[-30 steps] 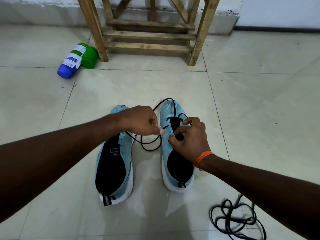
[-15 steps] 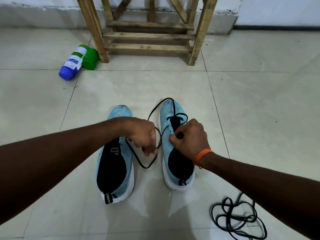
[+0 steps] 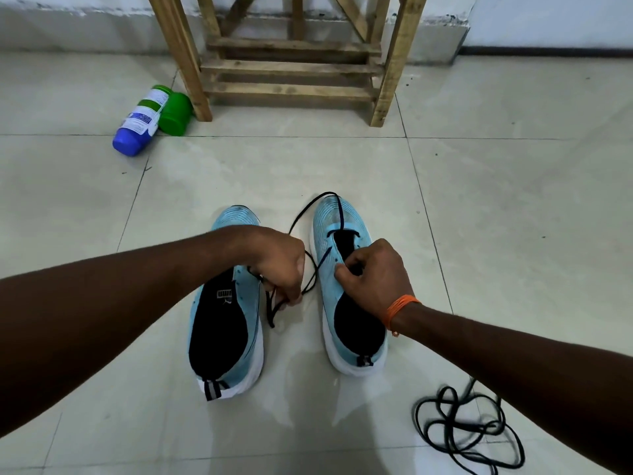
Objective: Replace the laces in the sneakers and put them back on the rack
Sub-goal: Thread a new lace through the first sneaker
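Two light-blue sneakers sit side by side on the tiled floor at the centre of the head view: the left sneaker (image 3: 219, 330) and the right sneaker (image 3: 342, 217).

My left hand (image 3: 277, 265) is closed around the black lace (image 3: 317, 270) in the gap between the shoes. A straight run of lace leads up-right from it to an eyelet. My right hand (image 3: 373, 279) pinches the eyelet edge of the right sneaker, fingers curled into the throat.

To pull this through well, I judge the right hand should brace the upper while the left takes out the slack evenly. The loop over the toe must not twist.

Both shoes point their toes at the top of the frame, toward the wooden rack (image 3: 291, 68), with heels at the bottom. Their long axes run near vertical and roughly parallel. A spare lace (image 3: 445, 423) lies coiled at lower right.
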